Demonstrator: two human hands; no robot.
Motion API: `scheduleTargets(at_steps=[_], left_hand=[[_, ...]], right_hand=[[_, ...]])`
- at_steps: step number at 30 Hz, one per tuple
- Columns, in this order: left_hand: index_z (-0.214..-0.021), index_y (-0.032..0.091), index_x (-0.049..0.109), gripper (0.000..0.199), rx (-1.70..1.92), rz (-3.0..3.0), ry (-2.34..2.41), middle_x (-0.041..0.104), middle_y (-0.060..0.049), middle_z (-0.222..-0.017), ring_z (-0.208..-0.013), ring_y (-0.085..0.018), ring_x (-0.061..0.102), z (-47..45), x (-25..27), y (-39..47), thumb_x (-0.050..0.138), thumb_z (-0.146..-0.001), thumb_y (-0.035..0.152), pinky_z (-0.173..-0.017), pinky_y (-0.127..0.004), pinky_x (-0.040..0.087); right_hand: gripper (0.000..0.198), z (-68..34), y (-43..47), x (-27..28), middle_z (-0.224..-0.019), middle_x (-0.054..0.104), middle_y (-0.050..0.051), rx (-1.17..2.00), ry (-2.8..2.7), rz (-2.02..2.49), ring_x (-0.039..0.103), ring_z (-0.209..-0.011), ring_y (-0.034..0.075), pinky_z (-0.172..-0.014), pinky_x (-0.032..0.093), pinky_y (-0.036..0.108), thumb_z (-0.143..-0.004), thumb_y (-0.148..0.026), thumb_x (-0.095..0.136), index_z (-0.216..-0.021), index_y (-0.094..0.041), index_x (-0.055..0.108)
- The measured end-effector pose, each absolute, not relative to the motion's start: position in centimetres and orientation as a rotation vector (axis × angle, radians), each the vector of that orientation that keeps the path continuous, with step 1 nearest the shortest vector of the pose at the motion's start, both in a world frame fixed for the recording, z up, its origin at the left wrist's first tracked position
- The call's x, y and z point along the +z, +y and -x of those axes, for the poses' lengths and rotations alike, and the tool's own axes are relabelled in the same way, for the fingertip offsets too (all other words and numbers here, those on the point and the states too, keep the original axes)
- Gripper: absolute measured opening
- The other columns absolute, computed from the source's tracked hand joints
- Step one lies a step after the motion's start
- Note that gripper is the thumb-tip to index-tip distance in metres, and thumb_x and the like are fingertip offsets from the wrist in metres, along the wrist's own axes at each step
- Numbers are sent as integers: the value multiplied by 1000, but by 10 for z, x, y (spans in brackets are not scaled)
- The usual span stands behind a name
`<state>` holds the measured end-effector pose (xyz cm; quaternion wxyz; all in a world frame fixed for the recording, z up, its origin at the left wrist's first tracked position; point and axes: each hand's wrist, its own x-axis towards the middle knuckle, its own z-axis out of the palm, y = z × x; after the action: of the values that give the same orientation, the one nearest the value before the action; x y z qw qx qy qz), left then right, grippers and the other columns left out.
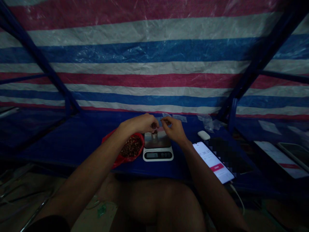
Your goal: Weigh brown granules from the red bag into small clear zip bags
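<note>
My left hand [150,123] hangs over a digital kitchen scale [158,154], its fingers curled in and pointing down. Under those fingertips, on the scale's metal plate, stands a small pale cup-like container [154,135] with something brown at its top. Across from it, above the plate's far right corner, my right hand [172,125] has thumb and fingertips pinched together; what is in either hand is too small and dark to make out. Left of the scale, an open red plastic bag [142,143] holds many small brown pieces [132,146], partly hidden by my left forearm.
Clear plastic bags [180,118] lie along the back of the blue table [94,129], with more [209,122] farther right. A lit phone [212,162] with a cable and a white earbud case [203,135] are by my right forearm. Striped sheeting [149,77] hangs behind.
</note>
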<state>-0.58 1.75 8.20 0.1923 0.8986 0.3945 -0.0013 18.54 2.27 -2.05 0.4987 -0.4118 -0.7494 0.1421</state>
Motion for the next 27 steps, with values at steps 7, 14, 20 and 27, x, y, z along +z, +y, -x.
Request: scheduleTargets(at_steps=[7, 14, 20, 27], left_hand=[[-108, 21, 77, 27, 95, -2459, 1037, 80, -2, -98, -89, -18, 73, 8, 71, 23, 64, -85, 13, -80, -25, 50], [-113, 19, 75, 29, 279, -2519, 1078, 78, -4, -114, -101, -18, 71, 28, 82, 6, 56, -93, 18, -90, -26, 49], [-100, 21, 77, 24, -215, -2259, 1547, 80, -3, -92, -78, -19, 72, 85, 65, -18, 60, -84, 18, -69, -26, 52], [-118, 20, 68, 51, 75, -2288, 1423, 75, -9, -121, -102, -23, 71, 84, 18, -31, 81, -70, 28, -86, -30, 55]], right_hand=[[19, -185, 21, -18, -87, 77, 6, 368, -1820, 1012, 70, -77, 22, -72, 52, 34, -93, -26, 57, -95, -21, 75], [19, -186, 21, -19, -88, 77, 6, 328, -1845, 1034, 68, -72, 20, -72, 51, 32, -92, -25, 58, -98, -20, 76], [21, -185, 21, -21, -88, 78, 6, 352, -1854, 1062, 67, -70, 19, -69, 50, 32, -92, -26, 58, -101, -20, 76], [21, -183, 18, -21, -81, 76, 5, 371, -1864, 1057, 65, -65, 20, -64, 48, 32, -92, -27, 57, -99, -20, 76]])
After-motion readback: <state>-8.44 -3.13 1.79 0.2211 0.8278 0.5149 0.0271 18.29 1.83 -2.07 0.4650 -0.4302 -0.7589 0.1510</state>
